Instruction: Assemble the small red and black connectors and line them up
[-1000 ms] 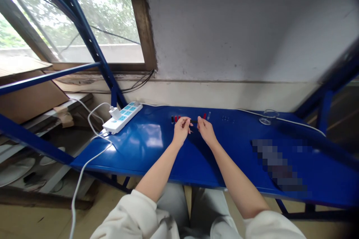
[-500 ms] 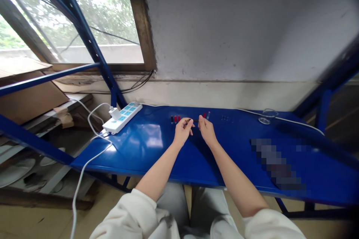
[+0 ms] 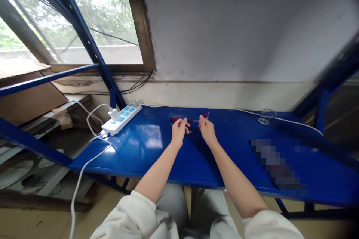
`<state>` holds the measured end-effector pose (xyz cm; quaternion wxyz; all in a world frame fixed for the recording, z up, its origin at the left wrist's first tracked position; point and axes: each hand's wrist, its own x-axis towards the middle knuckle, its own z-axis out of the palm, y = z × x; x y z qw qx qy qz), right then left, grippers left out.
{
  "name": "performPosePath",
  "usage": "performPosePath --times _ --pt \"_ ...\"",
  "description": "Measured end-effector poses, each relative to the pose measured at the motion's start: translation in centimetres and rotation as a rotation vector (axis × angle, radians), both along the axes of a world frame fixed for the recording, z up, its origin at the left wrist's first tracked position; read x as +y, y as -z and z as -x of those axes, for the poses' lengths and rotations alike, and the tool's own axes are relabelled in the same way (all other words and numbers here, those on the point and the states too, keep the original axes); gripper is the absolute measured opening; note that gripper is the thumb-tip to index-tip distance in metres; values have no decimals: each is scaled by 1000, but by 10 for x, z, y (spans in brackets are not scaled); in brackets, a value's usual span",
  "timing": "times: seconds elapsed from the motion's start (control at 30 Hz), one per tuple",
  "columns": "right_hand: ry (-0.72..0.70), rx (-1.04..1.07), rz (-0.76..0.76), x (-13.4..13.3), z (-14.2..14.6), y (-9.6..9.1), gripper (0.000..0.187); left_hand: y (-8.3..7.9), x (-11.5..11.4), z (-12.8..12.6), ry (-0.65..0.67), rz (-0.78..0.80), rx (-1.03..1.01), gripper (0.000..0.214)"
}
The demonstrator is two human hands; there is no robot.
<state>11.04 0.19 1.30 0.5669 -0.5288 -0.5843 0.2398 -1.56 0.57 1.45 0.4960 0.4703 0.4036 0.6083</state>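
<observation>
One thin dark stick point(image 3: 193, 120) spans the gap between the two hands at frame centre. The left hand point(image 3: 178, 130) and right hand point(image 3: 206, 130) each pinch one end, fingers nearly closed. Three small caps point(image 3: 174, 118), one black and two red, lie on the blue worktop point(image 3: 146, 142) just above the left hand; one white power strip point(image 3: 121, 118) sits further left

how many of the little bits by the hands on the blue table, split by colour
red pieces: 3
black piece: 1
clear piece: 1
thin dark rod, pinched between left hand and right hand: 1
total: 6
The dark specks further right are too small to count.
</observation>
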Motion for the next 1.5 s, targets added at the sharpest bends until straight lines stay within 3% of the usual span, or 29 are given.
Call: performPosePath --times 0.13,0.23,0.43,0.67,1.03,1.17,1.37,1.5 --pt "12 193 21 7 -8 1 48 1 4 4 -32 43 -70 32" --pt "-45 276 23 9 -12 -2 43 2 3 5 6 63 -14 32" --pt "-202 145 125 7 -8 -2 38 6 3 1 142 102 136 31" --pt "-351 -10 177 7 -9 1 31 7 4 0 60 79 109 31" --pt "-440 23 168 8 -9 3 27 8 4 1 53 31 163 37" --pt "-398 -113 151 10 -13 5 25 15 7 3 86 -20 252 36" --pt "-108 -456 246 23 -36 -1 16 21 7 3 16 -174 578 27" --pt "3 -535 339 39 -53 4 11 18 1 2 -11 -289 758 24"
